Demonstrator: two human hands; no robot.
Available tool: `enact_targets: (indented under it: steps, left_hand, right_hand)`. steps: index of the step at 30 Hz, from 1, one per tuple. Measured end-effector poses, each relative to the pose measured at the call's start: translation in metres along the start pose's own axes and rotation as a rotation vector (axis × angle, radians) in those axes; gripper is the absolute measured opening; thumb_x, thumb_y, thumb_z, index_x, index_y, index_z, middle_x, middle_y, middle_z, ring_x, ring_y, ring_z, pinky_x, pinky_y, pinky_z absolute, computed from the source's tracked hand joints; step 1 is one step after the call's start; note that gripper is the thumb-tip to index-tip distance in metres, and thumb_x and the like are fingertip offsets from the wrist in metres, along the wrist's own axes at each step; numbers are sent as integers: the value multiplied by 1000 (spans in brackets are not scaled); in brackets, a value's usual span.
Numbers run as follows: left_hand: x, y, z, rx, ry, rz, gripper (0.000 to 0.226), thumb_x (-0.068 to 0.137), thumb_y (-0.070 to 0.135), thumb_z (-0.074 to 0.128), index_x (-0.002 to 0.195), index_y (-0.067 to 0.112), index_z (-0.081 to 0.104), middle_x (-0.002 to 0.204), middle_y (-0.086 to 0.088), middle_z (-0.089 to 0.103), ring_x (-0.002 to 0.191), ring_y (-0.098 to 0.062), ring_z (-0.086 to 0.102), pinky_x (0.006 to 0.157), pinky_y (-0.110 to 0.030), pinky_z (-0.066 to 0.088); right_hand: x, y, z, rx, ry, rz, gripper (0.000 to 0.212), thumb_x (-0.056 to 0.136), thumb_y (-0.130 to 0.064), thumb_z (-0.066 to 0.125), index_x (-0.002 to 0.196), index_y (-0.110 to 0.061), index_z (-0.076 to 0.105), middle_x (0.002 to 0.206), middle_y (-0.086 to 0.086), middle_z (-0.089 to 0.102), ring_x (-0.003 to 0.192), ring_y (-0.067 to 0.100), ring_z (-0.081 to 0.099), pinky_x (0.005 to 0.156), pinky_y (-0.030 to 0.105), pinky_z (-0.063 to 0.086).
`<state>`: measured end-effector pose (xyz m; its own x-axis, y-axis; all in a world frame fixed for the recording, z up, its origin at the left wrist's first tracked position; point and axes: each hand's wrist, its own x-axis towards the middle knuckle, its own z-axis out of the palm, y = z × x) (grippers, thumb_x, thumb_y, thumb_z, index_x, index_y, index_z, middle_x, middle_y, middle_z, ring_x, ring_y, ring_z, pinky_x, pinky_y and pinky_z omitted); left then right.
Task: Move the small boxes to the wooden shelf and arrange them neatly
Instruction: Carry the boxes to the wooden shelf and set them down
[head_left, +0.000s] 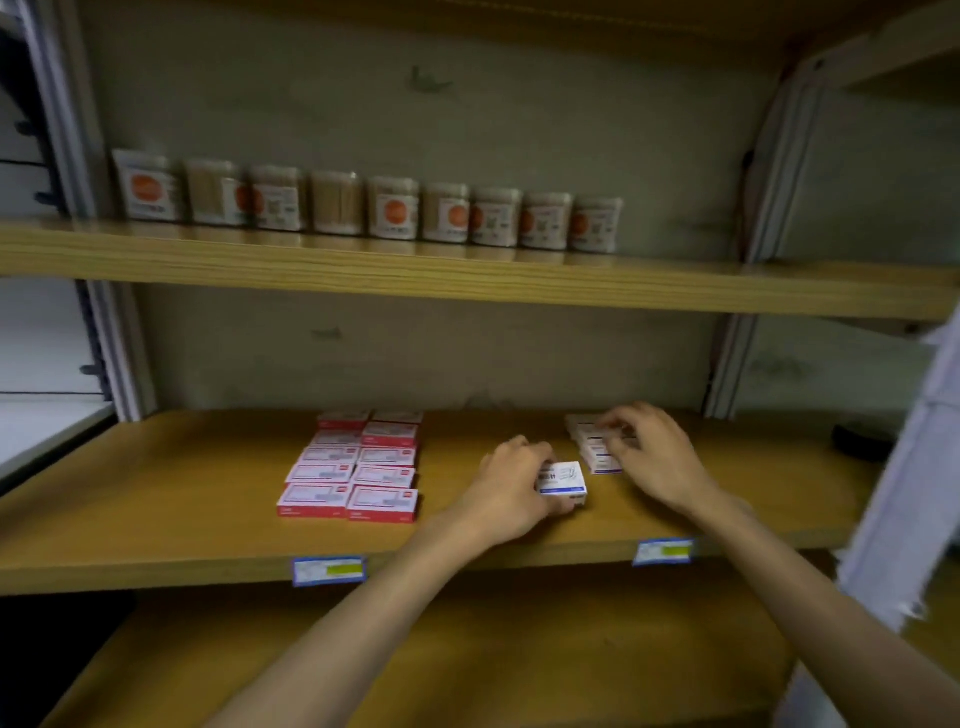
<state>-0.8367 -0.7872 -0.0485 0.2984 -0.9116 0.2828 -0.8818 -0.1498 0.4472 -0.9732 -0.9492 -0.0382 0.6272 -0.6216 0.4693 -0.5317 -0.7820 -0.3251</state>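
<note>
Small boxes on the wooden shelf (156, 499) — both hands at work

The left hand (511, 486) grips a white box (563, 483) on the board; the right hand (649, 452) pinches the white row (597, 452) just behind — red boxes (358, 467) lie left.

The right hand (649, 457) covers much of the white box row (597, 457), whose print is blurred.

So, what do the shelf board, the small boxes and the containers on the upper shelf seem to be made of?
Shelf board: wood or wood-look laminate, smooth, with a grain pattern along its edge.
Small white box in the left hand: probably printed cardboard, with sharp folded edges.
Containers: likely clear plastic, since pale sticks show through; blur leaves this open.
</note>
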Motion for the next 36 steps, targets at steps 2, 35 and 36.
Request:
enact_targets:
  steps: [2,35,36]
  left_hand:
    - [12,19,18,-15,12,-38,54,83,43,77,126,21,53,128,-2,56,119,-23,50,96,-35,44]
    - [-103,-62,-69,392,373,-169,39,90,43,55,124,26,63,123,6,64,115,-22,56,89,-37,46]
    - [-119,-71,-78,388,390,-186,36,91,42,56,122,26,63,121,6,65,114,-21,57,88,-37,46]
  right_hand:
    - [-6,21,-10,-1,-14,22,22,95,-20,60,116,-24,67,117,2,60,116,21,53,97,35,41]
    - [-43,-126,33,265,-63,-392,22,95,-28,62,116,-30,66,106,-17,49,108,7,49,89,27,38]
    - [-47,-146,39,284,-67,-414,21,94,-27,62,115,-29,66,104,-17,50,105,7,49,87,26,38]
